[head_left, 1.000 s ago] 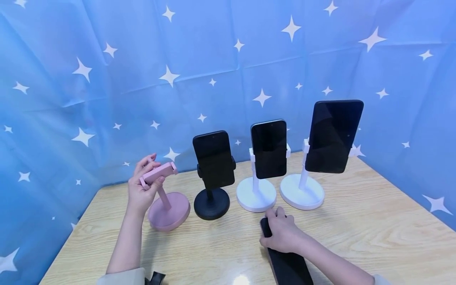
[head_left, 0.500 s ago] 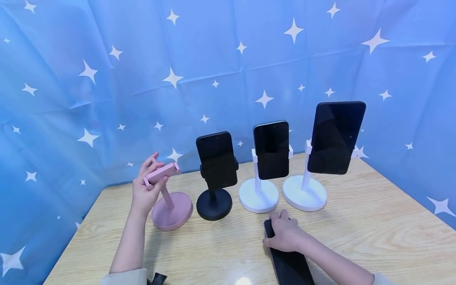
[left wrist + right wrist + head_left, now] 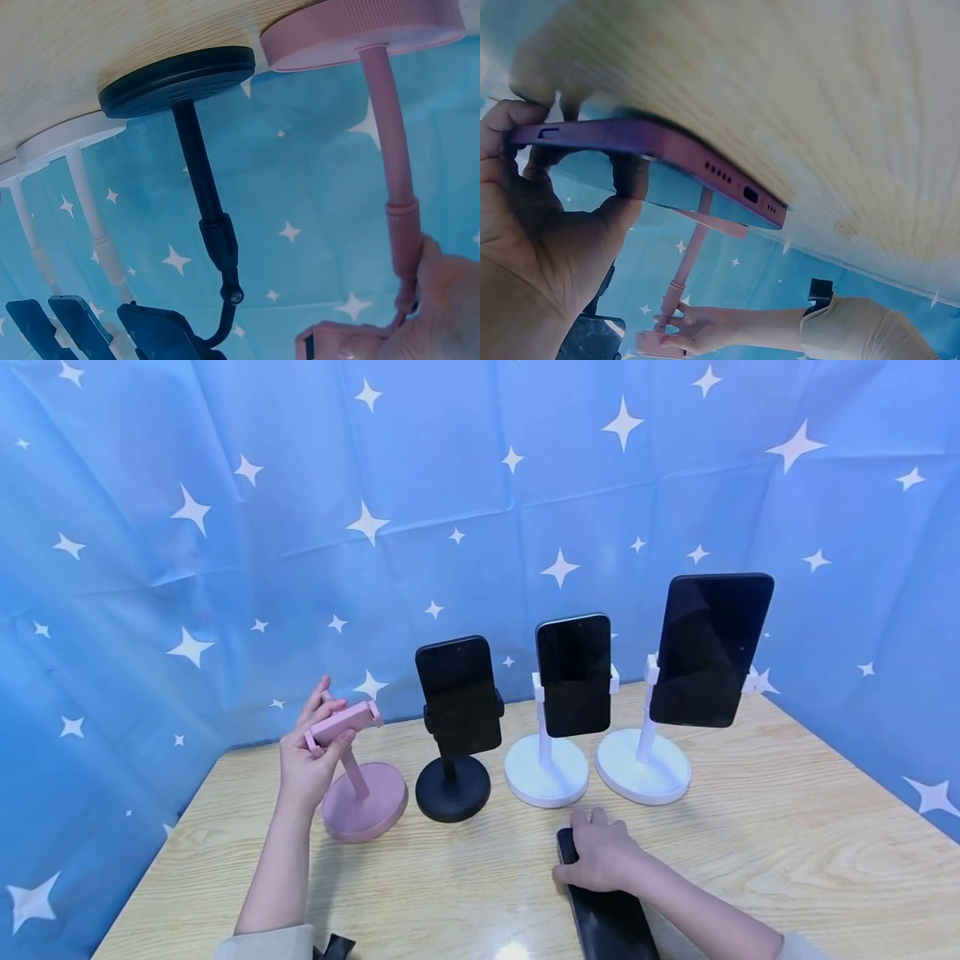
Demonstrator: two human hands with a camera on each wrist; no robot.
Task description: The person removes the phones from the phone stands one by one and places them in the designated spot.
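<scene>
At the left of the table, my left hand (image 3: 303,768) grips the clamp head of a pink phone stand (image 3: 367,810), thumb across the front of the clamp and fingers behind. The clamp holds no phone. The stand's round base rests on the table. My right hand (image 3: 607,860) spans a phone (image 3: 615,927) near the front, with thumb and fingers at its two long edges. Its dark screen faces up, and the head view cuts off its near end. In the right wrist view the phone's purplish frame (image 3: 686,157) shows a charging port and speaker holes.
A black stand (image 3: 452,793) and two white stands, one in the middle (image 3: 546,781) and one at right (image 3: 643,777), line the back, each holding a phone upright. A starry blue cloth (image 3: 450,485) hangs behind the wooden table (image 3: 787,827).
The head view has shifted slightly, moving the scene a little to the right. Both hands keep their holds, on the pink stand's clamp and on the phone, with hardly any movement.
</scene>
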